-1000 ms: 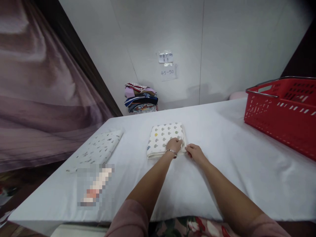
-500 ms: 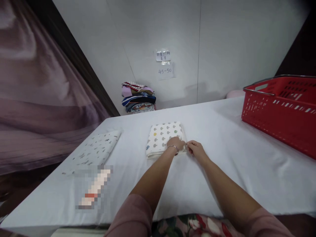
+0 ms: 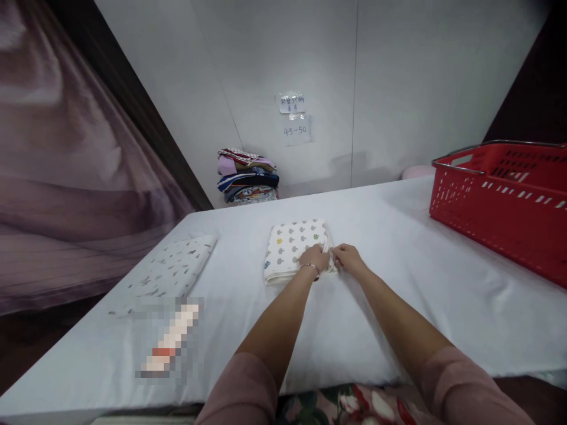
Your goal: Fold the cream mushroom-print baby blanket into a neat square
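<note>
A folded white cloth (image 3: 287, 245) printed with grey shapes and a few coloured figures lies near the middle of the table. My left hand (image 3: 315, 257), with a bracelet at the wrist, is closed on the cloth's right edge, its fingertips partly hidden. Just right of it, my right hand (image 3: 349, 257) pinches the cloth's loose side edge between thumb and fingers. The layers at that side stand slightly apart from the folded stack.
Another folded cloth (image 3: 177, 265) with small leaf-like marks lies at the left, beside a pixelated patch (image 3: 172, 339). A red basket (image 3: 496, 218) stands at the right on the white-covered table (image 3: 381, 218). Folded fabrics (image 3: 248, 177) are stacked behind, below paper signs (image 3: 296, 129).
My right hand has moved slightly left and up, closer to the cloth, with the pinched edge. The left hand stays nearly in place. The view has shifted a little.
</note>
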Available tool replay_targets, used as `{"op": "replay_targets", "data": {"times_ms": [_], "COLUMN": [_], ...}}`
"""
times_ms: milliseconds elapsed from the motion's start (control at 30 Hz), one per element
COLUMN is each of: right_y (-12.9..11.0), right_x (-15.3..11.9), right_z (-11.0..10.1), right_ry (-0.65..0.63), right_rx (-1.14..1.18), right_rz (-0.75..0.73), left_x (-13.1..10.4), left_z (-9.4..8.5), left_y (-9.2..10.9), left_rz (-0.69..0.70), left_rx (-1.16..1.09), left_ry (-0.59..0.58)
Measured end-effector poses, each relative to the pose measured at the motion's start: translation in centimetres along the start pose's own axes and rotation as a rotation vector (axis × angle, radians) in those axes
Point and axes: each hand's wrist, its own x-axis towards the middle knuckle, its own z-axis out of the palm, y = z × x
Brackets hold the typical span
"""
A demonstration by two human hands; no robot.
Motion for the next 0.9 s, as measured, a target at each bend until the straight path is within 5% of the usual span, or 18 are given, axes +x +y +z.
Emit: {"op": "replay_targets", "data": {"times_ms": [500, 733, 900], "right_y": [0.9, 0.4, 0.2], "right_x": [1.6, 1.3, 1.1], "right_z": [0.0, 0.3, 0.4], "right_ry": [-0.045, -0.072, -0.090], "right_rx": [-0.041, 0.043, 0.070], "right_rz": [-0.042, -0.039, -0.034], "left_x": [0.7, 2.1, 3.4], "left_z": [-1.4, -0.4, -0.3], "left_y": [1.4, 0.9, 1.1], "left_rz": [-0.113, -0.051, -0.059], "left_rx": [-0.079, -0.074, -0.041], "left_ry": [-0.122, -0.013, -0.047]}}
